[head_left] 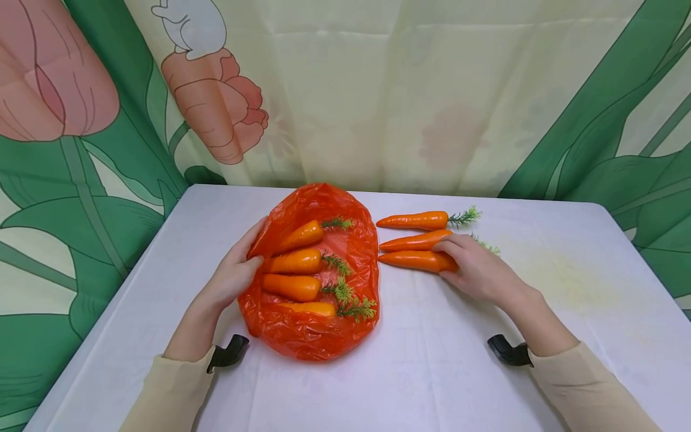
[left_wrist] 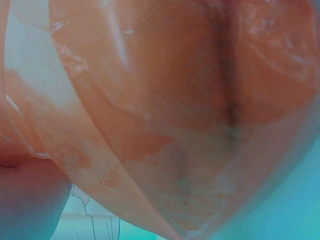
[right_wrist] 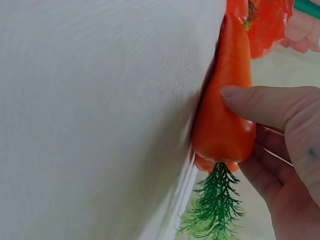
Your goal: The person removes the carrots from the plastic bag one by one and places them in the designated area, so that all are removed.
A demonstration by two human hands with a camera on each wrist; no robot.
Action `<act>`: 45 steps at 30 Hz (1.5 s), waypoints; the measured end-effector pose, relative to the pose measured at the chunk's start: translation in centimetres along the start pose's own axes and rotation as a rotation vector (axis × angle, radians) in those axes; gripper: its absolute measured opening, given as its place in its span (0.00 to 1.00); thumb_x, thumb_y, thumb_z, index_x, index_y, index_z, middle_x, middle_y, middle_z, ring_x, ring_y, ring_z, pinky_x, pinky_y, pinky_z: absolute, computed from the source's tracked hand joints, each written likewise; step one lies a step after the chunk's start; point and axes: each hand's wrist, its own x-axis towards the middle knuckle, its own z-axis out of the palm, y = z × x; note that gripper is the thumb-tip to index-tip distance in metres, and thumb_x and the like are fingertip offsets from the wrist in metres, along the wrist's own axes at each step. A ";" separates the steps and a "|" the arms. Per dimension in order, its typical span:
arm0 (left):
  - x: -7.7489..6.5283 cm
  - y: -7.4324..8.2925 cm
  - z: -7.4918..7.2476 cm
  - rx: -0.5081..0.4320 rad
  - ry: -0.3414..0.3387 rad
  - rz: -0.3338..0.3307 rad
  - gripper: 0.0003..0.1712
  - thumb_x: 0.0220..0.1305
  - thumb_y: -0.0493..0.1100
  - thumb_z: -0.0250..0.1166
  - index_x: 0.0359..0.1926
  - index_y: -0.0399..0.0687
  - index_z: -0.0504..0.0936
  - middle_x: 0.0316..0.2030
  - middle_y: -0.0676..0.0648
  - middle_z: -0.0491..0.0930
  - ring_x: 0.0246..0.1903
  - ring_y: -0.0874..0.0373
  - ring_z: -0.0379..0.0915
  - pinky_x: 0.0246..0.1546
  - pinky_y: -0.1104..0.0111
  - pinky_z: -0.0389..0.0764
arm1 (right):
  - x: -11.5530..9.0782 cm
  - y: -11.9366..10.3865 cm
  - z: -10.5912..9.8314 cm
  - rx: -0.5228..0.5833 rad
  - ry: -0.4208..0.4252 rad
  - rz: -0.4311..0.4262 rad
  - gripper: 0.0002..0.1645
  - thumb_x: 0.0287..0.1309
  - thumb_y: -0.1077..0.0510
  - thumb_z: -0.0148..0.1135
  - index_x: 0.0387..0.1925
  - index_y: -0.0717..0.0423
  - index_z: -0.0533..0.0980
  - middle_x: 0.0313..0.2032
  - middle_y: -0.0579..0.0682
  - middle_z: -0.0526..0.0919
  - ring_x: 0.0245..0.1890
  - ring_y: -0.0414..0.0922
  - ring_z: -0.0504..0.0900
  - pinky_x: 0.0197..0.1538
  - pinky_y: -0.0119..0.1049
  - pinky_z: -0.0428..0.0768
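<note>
A red plastic bag [head_left: 318, 345] lies with its mouth facing up on the table, and several orange carrots [head_left: 294, 261] with green tops lie inside it. My left hand [head_left: 232, 273] grips the bag's left rim. In the left wrist view, the thin plastic [left_wrist: 165, 100] fills most of the picture and hides most of the fingers. To the right of the bag, my right hand [head_left: 480, 267] pinches the nearest of three loose carrots [head_left: 412, 260] near its thick end. The right wrist view shows the thumb on this carrot [right_wrist: 227, 100], with fingers behind it.
Beyond the held one lie the middle carrot [head_left: 412, 242] and the farthest carrot [head_left: 415, 220], tips towards the bag. A white cloth covers the table [head_left: 410, 372]. Behind its back edge hangs a printed curtain [head_left: 378, 108].
</note>
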 end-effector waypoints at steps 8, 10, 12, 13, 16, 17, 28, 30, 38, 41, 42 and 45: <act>0.0 -0.1 0.1 -0.015 -0.001 0.007 0.42 0.69 0.25 0.42 0.81 0.51 0.47 0.78 0.48 0.50 0.75 0.48 0.45 0.73 0.45 0.50 | 0.3 -0.1 0.1 -0.014 0.010 0.017 0.22 0.53 0.66 0.74 0.50 0.65 0.79 0.49 0.61 0.79 0.52 0.61 0.76 0.60 0.58 0.74; 0.1 -0.1 0.1 -0.017 -0.003 0.009 0.43 0.69 0.25 0.42 0.81 0.52 0.47 0.78 0.48 0.50 0.75 0.48 0.46 0.73 0.45 0.50 | 0.3 -0.1 0.0 -0.012 0.004 0.030 0.22 0.53 0.66 0.74 0.51 0.66 0.79 0.50 0.61 0.79 0.53 0.61 0.75 0.60 0.58 0.74; 0.1 -0.1 0.1 -0.015 -0.005 0.009 0.43 0.69 0.25 0.42 0.81 0.52 0.47 0.78 0.48 0.50 0.75 0.48 0.46 0.72 0.45 0.50 | 0.2 -0.1 0.0 -0.011 0.000 0.039 0.22 0.53 0.66 0.74 0.51 0.66 0.79 0.50 0.62 0.79 0.53 0.61 0.75 0.60 0.58 0.74; 0.1 0.0 0.1 -0.014 -0.006 0.010 0.42 0.69 0.25 0.42 0.81 0.52 0.47 0.78 0.48 0.50 0.75 0.48 0.45 0.73 0.45 0.50 | 0.2 -0.1 -0.1 -0.010 -0.002 0.041 0.23 0.53 0.67 0.74 0.51 0.66 0.79 0.50 0.62 0.79 0.53 0.61 0.75 0.60 0.58 0.74; 0.1 0.0 0.1 -0.012 -0.007 0.010 0.42 0.69 0.26 0.42 0.81 0.51 0.46 0.78 0.48 0.50 0.75 0.48 0.45 0.73 0.45 0.50 | 0.1 -0.1 -0.2 -0.011 -0.007 0.043 0.23 0.53 0.67 0.74 0.51 0.66 0.79 0.50 0.62 0.79 0.53 0.61 0.76 0.60 0.58 0.74; 0.1 0.0 0.1 -0.012 -0.007 0.010 0.42 0.69 0.26 0.42 0.81 0.51 0.46 0.78 0.47 0.50 0.75 0.48 0.45 0.73 0.45 0.50 | 0.1 -0.1 -0.2 -0.012 -0.009 0.045 0.23 0.53 0.67 0.73 0.51 0.66 0.79 0.51 0.62 0.79 0.53 0.61 0.75 0.60 0.59 0.74; 0.1 0.0 0.1 -0.010 -0.003 0.003 0.42 0.69 0.26 0.42 0.81 0.51 0.46 0.78 0.47 0.50 0.75 0.47 0.46 0.72 0.45 0.51 | -0.1 -0.2 -0.2 0.007 -0.015 0.058 0.27 0.51 0.66 0.76 0.53 0.68 0.78 0.52 0.63 0.78 0.55 0.63 0.74 0.62 0.60 0.72; 0.1 0.0 0.1 -0.008 -0.002 0.003 0.42 0.69 0.26 0.42 0.81 0.51 0.46 0.78 0.47 0.50 0.75 0.47 0.46 0.72 0.45 0.51 | -0.2 -0.2 -0.2 0.009 -0.013 0.062 0.27 0.51 0.65 0.76 0.53 0.67 0.78 0.53 0.63 0.78 0.55 0.62 0.74 0.62 0.60 0.71; 0.0 0.0 0.0 0.003 0.002 0.002 0.42 0.69 0.26 0.42 0.81 0.51 0.46 0.78 0.47 0.50 0.75 0.47 0.46 0.72 0.44 0.50 | 0.2 -1.1 -0.5 0.034 -0.002 0.077 0.27 0.54 0.63 0.74 0.55 0.66 0.77 0.56 0.62 0.76 0.59 0.62 0.71 0.63 0.60 0.71; 0.0 0.1 0.0 0.002 0.002 0.002 0.43 0.69 0.25 0.42 0.81 0.50 0.46 0.78 0.47 0.50 0.75 0.47 0.46 0.72 0.44 0.50 | 0.7 -1.8 -0.6 0.050 0.007 0.072 0.27 0.55 0.62 0.74 0.56 0.64 0.77 0.56 0.60 0.76 0.59 0.60 0.72 0.63 0.59 0.72; 0.0 0.1 0.0 0.000 0.001 0.001 0.43 0.69 0.25 0.42 0.81 0.50 0.46 0.78 0.47 0.50 0.75 0.47 0.46 0.72 0.44 0.51 | 0.9 -2.0 -0.6 0.056 0.009 0.070 0.27 0.56 0.61 0.73 0.56 0.63 0.77 0.56 0.60 0.76 0.59 0.60 0.72 0.63 0.58 0.72; 0.0 0.2 0.0 0.002 0.001 -0.003 0.42 0.69 0.26 0.42 0.81 0.50 0.46 0.78 0.47 0.49 0.75 0.47 0.45 0.72 0.45 0.50 | 1.6 -2.7 -0.6 0.076 0.022 0.060 0.27 0.56 0.60 0.74 0.57 0.62 0.77 0.57 0.59 0.76 0.58 0.59 0.73 0.62 0.58 0.73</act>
